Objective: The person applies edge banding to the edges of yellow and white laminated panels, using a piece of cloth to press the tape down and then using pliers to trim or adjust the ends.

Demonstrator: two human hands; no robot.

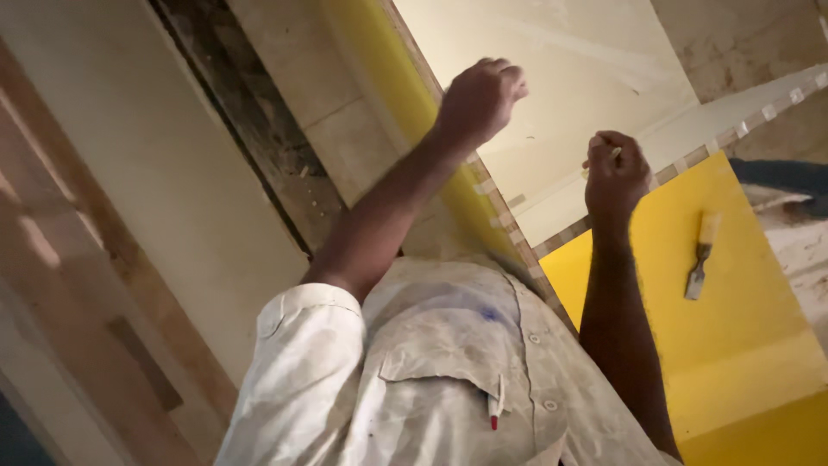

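My left hand [479, 95] is closed in a fist, raised against the edge where a yellow panel [388, 78] meets a large cream tile [561, 69]. My right hand [617, 177] is also closed, and a small pale piece [614, 154] shows between its fingers. It rests at the corner where two checkered brown-and-white border strips [509, 229] meet. Both arms reach out from my stained white shirt [431, 371], which has a red-tipped pen [494, 406] in its pocket.
A scraper with a pale handle [699, 259] lies on a yellow surface [733, 328] right of my right arm. Beige wall tiles [155, 173] and a dark rough gap [250, 112] run along the left. Bare rough wall [742, 34] is at the upper right.
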